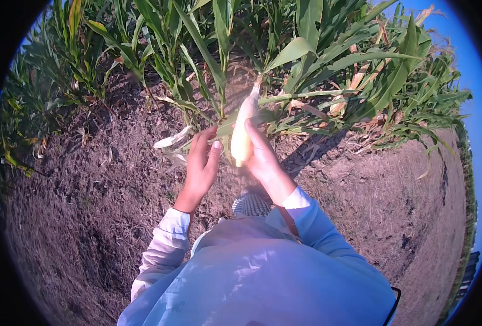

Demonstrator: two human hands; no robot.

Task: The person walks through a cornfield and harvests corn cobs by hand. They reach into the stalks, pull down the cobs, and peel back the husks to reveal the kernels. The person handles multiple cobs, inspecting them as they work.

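Observation:
My right hand is wrapped around an ear of corn, its thumb lying along the side. The ear is pale and tilted, yellowish at the lower end and whiter where it narrows towards the top. Glare hides whether the pale upper part is husk. To the left of the ear, my left hand is held apart from it, thumb away from the fingers, gripping nothing. A whitish dry husk or husked ear shows just beyond the left hand, low among the leaves.
Green corn plants stand in a dense row ahead, some leaves bent or dried. Long leaves reach out at the right. Dry, cracked soil with plant litter spreads around me. A patterned trouser leg or shoe shows below the hands.

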